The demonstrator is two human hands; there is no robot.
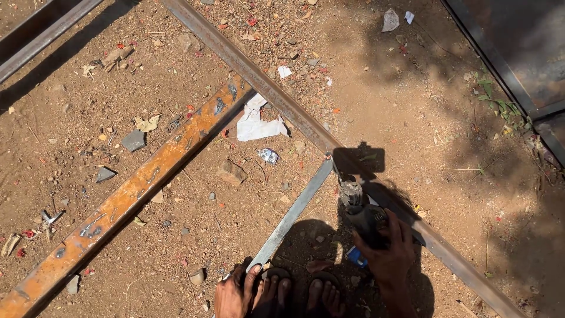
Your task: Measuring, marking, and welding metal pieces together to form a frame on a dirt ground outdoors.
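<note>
- Two hands show in the head view, low in the picture, over bare brown dirt.
- Right hand (385,250) is wrapped tight around a dark power drill (360,212). Its grip is closed all the way on the tool.
- Drill bit (335,168) points up and away, with its tip right where the grey strip (294,215) meets the long bar (306,126).
- Left hand (232,294) presses down on the near end of the grey strip. Fingers are curled over it, so this grip is closed too.
- Two feet in sandals (300,288) sit between the hands, just beside the strip.
- Long bar runs slanted across the ground, from the top to the bottom right.
- One orange rusty beam (129,194) lies to the left and touches the long bar near the top.
- White paper scrap (256,123) lies in the corner where those two meet.
- Stones, dry leaves and small bits of trash are spread over the dirt.
- How far along: the strip is laid in place and held, and the bit is at the joint. I cannot tell if a hole is made there yet.
</note>
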